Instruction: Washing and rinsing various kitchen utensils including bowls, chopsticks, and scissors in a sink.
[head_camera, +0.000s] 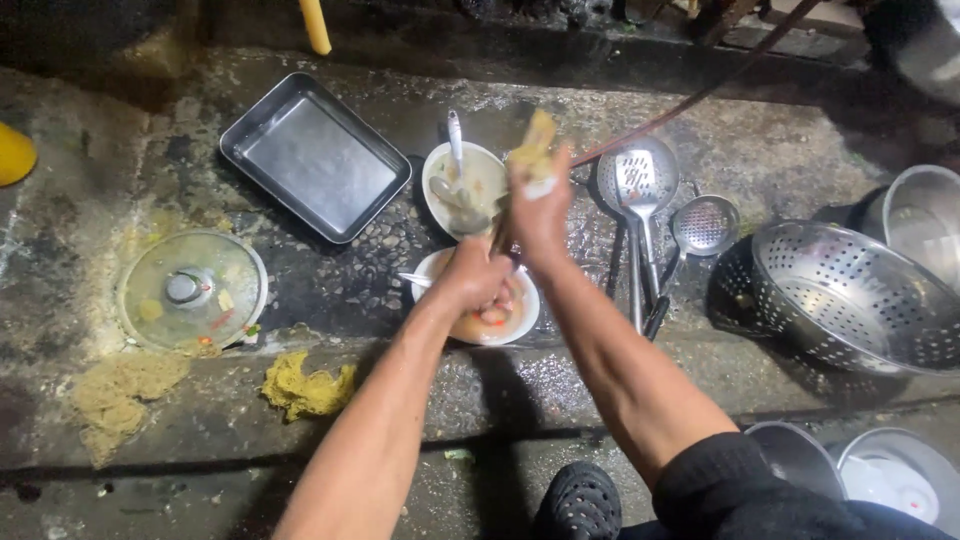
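Hands (505, 245) over soiled bowl (510, 320), ladle (452, 190) in second bowl (480, 180)

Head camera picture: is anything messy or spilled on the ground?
Yes. Yellowish scraps lie spilled on the wet concrete ground, below the glass lid, with another clump nearby. The lid itself is smeared with food bits.

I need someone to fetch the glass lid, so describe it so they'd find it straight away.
Start at the metal tray on the wet ground. Below and left of it lies the glass lid, round and see-through with a metal knob, unlike the steel dishes around.
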